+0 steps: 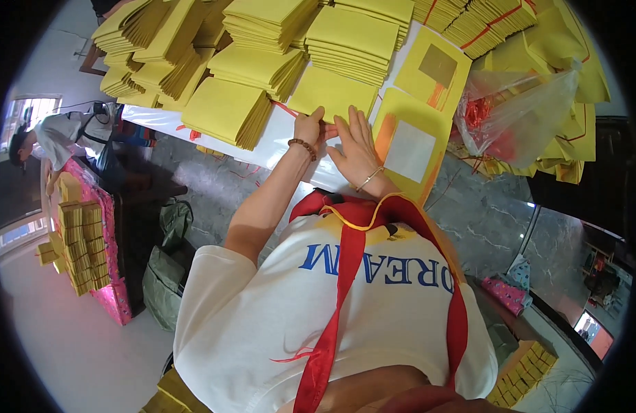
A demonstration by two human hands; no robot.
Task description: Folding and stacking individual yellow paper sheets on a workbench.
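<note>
The white worktop (268, 146) is carrying stacks of folded yellow paper (225, 110) on its left and far parts. On the right, a clear plastic bag (517, 113) is resting against more yellow paper; nearer, a yellow sheet (438, 127) is showing a pale rectangle. Left of that sheet, a folded yellow piece (335, 93) is lying by both hands. The right hand (357, 144) is reaching its near edge, flat, thumb spread wide; the left hand (310, 128) is touching it with bent fingers, but whether it is gripping cannot be told.
</note>
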